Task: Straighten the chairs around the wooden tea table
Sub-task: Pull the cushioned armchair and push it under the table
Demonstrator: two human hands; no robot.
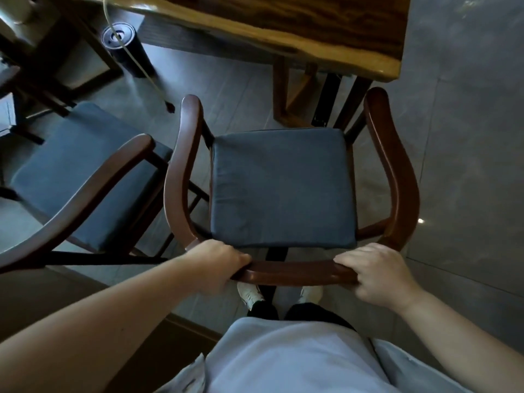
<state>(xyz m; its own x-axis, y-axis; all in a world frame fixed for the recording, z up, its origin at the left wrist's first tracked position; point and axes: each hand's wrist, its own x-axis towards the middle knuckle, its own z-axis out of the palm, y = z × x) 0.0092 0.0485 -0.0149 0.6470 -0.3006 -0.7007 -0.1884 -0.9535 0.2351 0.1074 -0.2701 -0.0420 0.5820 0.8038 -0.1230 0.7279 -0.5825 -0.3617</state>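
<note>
A dark wooden armchair (181, 177) with a grey seat cushion stands right in front of me, facing the wooden tea table (283, 32) at the top of the view. My left hand (215, 265) grips the left end of its curved back rail. My right hand (374, 273) grips the right end of the same rail. The chair's front legs are just at the table's near edge, by the table leg. A second matching chair (85, 177) stands at the left, turned at an angle, its armrest close to the first chair's left arm.
A black cylindrical container (127, 49) with a thin tube running out of it stands on the grey tiled floor under the table's left part. A third chair (37, 61) sits at the far left. Open floor (467, 137) lies to the right. My feet are under the chair back.
</note>
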